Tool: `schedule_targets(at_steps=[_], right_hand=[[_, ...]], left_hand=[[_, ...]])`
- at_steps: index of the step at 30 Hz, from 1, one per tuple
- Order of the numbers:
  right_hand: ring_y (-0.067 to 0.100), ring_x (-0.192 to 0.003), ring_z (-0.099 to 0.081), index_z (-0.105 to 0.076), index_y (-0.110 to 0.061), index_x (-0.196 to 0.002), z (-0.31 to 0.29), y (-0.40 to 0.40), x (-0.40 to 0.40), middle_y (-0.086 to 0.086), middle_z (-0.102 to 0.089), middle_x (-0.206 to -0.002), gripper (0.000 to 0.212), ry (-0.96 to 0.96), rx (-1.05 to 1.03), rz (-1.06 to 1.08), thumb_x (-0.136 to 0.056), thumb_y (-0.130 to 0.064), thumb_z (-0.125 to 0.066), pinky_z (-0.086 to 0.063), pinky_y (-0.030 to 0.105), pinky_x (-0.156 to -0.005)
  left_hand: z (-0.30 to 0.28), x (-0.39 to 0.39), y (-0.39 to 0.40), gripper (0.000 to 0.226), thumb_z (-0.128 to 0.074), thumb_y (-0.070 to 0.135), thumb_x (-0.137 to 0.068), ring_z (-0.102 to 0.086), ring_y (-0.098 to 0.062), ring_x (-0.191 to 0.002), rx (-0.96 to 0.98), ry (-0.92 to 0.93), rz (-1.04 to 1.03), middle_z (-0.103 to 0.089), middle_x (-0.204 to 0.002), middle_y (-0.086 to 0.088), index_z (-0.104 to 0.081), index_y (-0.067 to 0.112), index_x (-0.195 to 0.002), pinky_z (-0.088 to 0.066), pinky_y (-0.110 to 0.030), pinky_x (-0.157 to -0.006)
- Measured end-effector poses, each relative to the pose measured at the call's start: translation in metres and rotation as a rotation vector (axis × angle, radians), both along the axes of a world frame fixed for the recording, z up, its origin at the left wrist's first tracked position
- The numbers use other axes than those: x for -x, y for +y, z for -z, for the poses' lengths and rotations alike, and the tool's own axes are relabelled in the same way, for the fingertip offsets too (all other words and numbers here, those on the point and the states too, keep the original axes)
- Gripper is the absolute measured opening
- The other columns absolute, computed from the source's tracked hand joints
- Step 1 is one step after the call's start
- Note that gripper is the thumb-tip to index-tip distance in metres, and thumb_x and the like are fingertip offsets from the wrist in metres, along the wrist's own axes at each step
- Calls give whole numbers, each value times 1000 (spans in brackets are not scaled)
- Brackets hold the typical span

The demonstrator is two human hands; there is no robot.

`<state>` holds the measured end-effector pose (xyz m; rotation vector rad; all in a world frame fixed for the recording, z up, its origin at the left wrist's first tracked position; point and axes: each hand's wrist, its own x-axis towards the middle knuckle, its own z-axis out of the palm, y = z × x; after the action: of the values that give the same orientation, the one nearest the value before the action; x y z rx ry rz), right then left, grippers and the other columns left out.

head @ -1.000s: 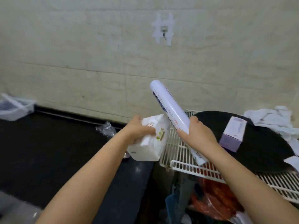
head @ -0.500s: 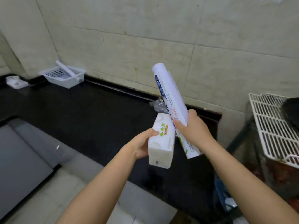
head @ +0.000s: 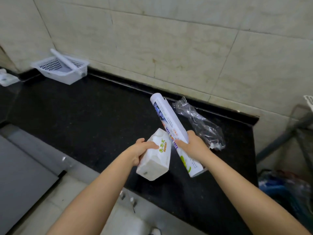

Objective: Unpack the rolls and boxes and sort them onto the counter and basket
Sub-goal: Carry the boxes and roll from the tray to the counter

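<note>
The right hand (head: pixel 193 146) gripped the roll (head: pixel 171 126) mid-length, its long axis pointing to 11 o'clock toward the basket (head: pixel 67 77) (far off), while the left hand (head: pixel 137 150) clasped a tissue pack (head: pixel 155 156) above the tabletop (head: pixel 84 112).

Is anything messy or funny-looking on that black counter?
Yes. A crumpled clear wrapper lies loose on the counter by the wall, like litter. Far left, the white basket sits tipped, with a roll lying slantwise across it.

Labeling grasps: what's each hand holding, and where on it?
Left hand grips the tissue pack at its upper side; right hand grips the roll around mid-length.
</note>
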<state>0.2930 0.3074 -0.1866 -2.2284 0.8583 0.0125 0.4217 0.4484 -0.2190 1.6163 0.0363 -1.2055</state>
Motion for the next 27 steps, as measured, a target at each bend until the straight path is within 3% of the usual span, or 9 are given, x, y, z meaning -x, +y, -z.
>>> schedule_targets(at_steps=[2,4,9,14,19,23,27], right_hand=[[20,-76,-53,-39,-6,-107,10,-13,-21,6,-53,-96,40,36,24,-10,-88,-38,-52,-41,30,-57],[27,-84,-56,-39,-4,-111,21,-25,-39,11,-57,-102,44,89,42,-4,-88,-39,-52,-42,33,-65],[29,-90,-57,-38,-4,-116,48,-44,-69,15,-58,-113,48,206,72,65,-88,-39,-51,-41,32,-66],[30,-103,-57,-42,-8,-112,78,-45,-89,12,-58,-117,43,356,240,147,-88,-43,-47,-35,42,-93],[29,-104,-57,-34,-10,-127,102,-31,-105,14,-58,-118,52,433,428,219,-88,-42,-47,-33,41,-95],[29,-114,-51,-19,-8,-141,112,-20,-115,16,-50,-129,66,549,470,287,-90,-41,-45,-24,44,-108],[28,-123,-42,-13,-12,-144,109,-10,-117,11,-44,-134,76,572,425,346,-86,-47,-48,-9,56,-114]], left_hand=[[4,-30,-8,93,-69,12,-76,-55,-27,-85,-63,-107,-33,-44,-131,-12,-9,24,-146,-47,-43,-77],[7,-58,-18,97,-71,15,-74,-53,-29,-93,-136,-217,-19,-42,-135,-11,-7,27,-146,-47,-42,-79],[25,-99,-48,95,-72,31,-67,-44,-34,-120,-443,-559,175,-42,-132,-13,-12,30,-142,-45,-44,-98],[50,-119,-72,93,-73,40,-65,-38,-34,-123,-649,-777,342,-41,-129,-17,-19,26,-139,-38,-41,-99],[63,-149,-94,91,-71,46,-66,-37,-34,-120,-593,-916,360,-41,-128,-17,-22,23,-139,-37,-42,-98],[74,-165,-94,84,-62,52,-73,-37,-33,-120,-538,-1075,479,-37,-132,-17,-23,19,-140,-35,-44,-98],[82,-163,-77,76,-49,55,-83,-23,-32,-136,-477,-1243,608,-21,-150,-17,-22,17,-143,-28,-49,-107]])
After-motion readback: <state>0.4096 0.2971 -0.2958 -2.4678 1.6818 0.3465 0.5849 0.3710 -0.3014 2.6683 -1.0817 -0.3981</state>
